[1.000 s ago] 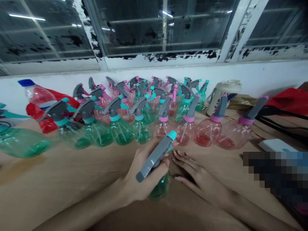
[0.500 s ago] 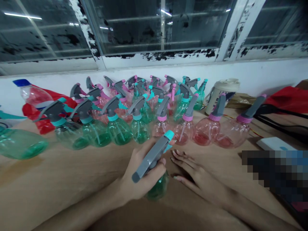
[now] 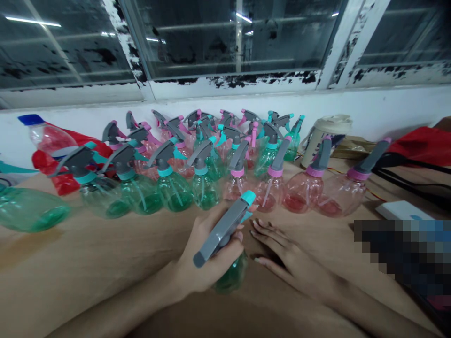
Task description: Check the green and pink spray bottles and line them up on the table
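Note:
My left hand [image 3: 202, 256] is wrapped round the neck of a green spray bottle [image 3: 230, 274] with a grey trigger head and teal nozzle [image 3: 225, 225], standing on the wooden table [image 3: 88, 263]. Just to its right my right hand [image 3: 282, 256] lies flat on the table, fingers stretched out, holding nothing. Behind both hands stand several rows of green spray bottles [image 3: 172, 185] and pink spray bottles [image 3: 303, 188], all with grey triggers.
A green bottle body [image 3: 30, 213] lies on its side at far left. Behind it are a red bag and a blue-capped bottle [image 3: 45, 136]. A cream lidded cup [image 3: 326, 131], a red cloth [image 3: 423, 143], black cables and a white box [image 3: 403, 209] sit at right, below a window wall.
The view shifted slightly and the held bottle sits a little further left in it than a second ago. Both hands keep the same grip and pose.

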`<state>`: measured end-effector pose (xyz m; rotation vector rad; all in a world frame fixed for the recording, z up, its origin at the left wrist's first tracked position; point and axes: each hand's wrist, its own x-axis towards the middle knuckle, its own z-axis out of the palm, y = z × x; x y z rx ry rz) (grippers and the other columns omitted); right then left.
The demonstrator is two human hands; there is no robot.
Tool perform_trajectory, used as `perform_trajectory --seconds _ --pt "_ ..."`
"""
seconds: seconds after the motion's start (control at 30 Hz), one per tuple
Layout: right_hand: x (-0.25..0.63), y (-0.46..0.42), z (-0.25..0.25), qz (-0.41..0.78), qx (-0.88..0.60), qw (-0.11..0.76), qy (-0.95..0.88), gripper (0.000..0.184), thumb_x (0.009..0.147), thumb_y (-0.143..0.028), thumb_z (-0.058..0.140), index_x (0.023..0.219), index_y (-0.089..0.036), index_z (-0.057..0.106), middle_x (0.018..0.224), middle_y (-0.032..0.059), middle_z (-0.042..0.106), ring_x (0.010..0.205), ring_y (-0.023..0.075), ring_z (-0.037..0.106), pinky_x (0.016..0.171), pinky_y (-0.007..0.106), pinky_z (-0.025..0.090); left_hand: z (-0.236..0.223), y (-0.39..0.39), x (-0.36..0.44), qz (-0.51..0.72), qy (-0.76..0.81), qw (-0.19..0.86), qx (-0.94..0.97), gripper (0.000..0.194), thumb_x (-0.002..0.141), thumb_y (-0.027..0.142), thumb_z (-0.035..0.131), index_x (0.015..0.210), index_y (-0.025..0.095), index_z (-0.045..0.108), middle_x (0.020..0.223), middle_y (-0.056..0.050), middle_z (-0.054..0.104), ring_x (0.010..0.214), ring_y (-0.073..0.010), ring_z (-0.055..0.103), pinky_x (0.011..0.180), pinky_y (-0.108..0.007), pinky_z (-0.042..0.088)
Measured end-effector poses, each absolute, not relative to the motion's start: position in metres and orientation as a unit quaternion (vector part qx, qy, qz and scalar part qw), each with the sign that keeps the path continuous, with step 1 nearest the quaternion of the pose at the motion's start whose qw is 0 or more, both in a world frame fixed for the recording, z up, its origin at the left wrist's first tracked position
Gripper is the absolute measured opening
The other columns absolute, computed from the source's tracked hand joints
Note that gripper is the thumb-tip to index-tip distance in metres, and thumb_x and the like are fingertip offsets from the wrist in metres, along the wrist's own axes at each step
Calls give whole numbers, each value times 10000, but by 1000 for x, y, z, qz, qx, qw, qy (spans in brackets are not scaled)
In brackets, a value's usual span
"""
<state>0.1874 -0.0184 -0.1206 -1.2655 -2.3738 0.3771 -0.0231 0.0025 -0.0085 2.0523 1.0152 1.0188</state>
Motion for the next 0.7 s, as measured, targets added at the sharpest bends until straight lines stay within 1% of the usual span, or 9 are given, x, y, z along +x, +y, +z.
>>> perform_trajectory --seconds 0.13,0.23,0.33,0.4,0.47,0.57,0.7 --pt "187 -19 -121 138 -456 223 -850 535 920 -414 477 1416 -258 350 1441 43 432 1341 223 358 1104 460 322 -8 2 -23 390 387 316 774 103 683 188 487 772 228 518 660 20 582 555 -145 566 555 -275 490" --pt "187 -19 -120 137 -460 211 -851 517 922 -413 472 1399 -232 387 1449 54 418 1345 224 351 1108 463 310 -7 1 -23 389 391 315 772 83 689 186 485 755 230 514 659 24 572 568 -148 573 562 -276 485" --pt "187 -19 -118 137 -462 201 -853 510 923 -406 470 1387 -204 409 1455 65 404 1350 223 340 1114 465 298 -7 0 -24 391 396 298 776 100 719 183 480 782 233 539 683 30 572 601 -152 577 591 -279 493" --pt "187 -19 -118 136 -462 198 -854 512 924 -407 467 1386 -195 409 1458 66 397 1351 221 338 1115 465 295 -7 -1 -24 389 399 285 780 102 740 181 481 797 238 543 683 37 565 600 -147 563 586 -269 490" --pt "187 -19 -118 134 -461 197 -855 516 925 -407 466 1388 -191 404 1459 66 396 1352 218 336 1115 462 295 -6 -1 -24 391 399 273 783 83 748 174 481 772 238 529 659 43 541 576 -137 540 555 -255 475" --pt "187 -19 -118 136 -456 211 -854 512 923 -393 476 1396 -214 391 1455 59 403 1348 219 344 1111 462 303 -4 0 -24 391 393 266 789 88 733 163 469 739 238 515 630 43 522 539 -131 511 518 -252 453" --pt "187 -19 -118 141 -452 215 -854 515 923 -398 477 1400 -225 384 1454 56 407 1347 221 345 1113 463 300 1 1 -24 379 388 259 800 95 712 167 454 728 242 511 634 23 551 555 -147 526 541 -272 471"
